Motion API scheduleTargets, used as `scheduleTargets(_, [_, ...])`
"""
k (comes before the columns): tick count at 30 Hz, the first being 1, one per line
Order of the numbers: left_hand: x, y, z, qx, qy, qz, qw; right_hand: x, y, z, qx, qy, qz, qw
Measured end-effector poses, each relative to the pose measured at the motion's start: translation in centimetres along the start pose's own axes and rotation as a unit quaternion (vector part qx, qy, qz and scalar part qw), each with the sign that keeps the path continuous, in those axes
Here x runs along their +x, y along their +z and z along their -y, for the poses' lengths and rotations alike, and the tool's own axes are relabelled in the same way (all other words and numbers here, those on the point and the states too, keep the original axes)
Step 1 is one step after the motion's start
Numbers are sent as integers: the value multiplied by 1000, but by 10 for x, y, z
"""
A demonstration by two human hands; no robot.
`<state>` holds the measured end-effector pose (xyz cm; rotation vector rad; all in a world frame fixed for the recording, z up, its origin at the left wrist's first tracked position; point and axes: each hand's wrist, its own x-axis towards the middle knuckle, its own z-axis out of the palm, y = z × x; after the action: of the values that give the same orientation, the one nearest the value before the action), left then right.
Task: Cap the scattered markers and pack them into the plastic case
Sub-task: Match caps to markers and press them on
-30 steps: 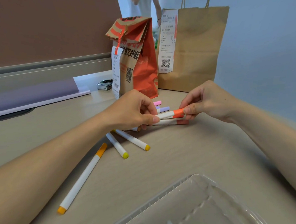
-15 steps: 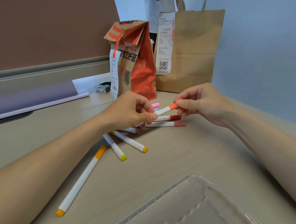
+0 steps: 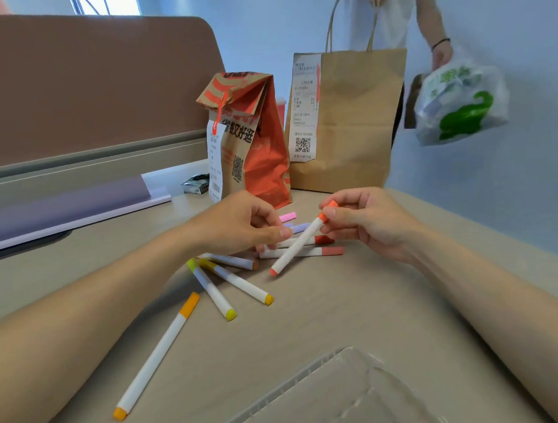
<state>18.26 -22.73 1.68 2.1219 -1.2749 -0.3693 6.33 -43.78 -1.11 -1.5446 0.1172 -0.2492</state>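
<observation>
Over the desk (image 3: 342,308), right hand (image 3: 366,225) pinches the cap of an orange marker (image 3: 300,241); left hand (image 3: 236,227) curls nearby, hold unclear.

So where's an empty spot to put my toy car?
Bare desk lies between the plastic case and the yellow-capped markers; another strip runs between the left forearm and the purple sheet. It is crowded beneath the left hand and the right hand, which pinches an orange marker, with more markers lying before the red bag.
</observation>
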Motion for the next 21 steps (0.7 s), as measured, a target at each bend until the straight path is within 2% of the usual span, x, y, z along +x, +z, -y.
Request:
scheduleTargets(5, [-21,-26,-8,96,-11,-30,995,-3,-2,4,-53,66,34,996])
scheduleTargets(9, [-56,-38,-5,156,-36,-61,985,-6,1,3,-111,72,58,990])
scheduleTargets(15, [-128,-30,-11,140,-72,-11,988,-10,7,3,-275,35,53,959])
scheduleTargets(21, [-185,-9,-24,105,-99,36,989,-11,11,2,-318,-5,45,947])
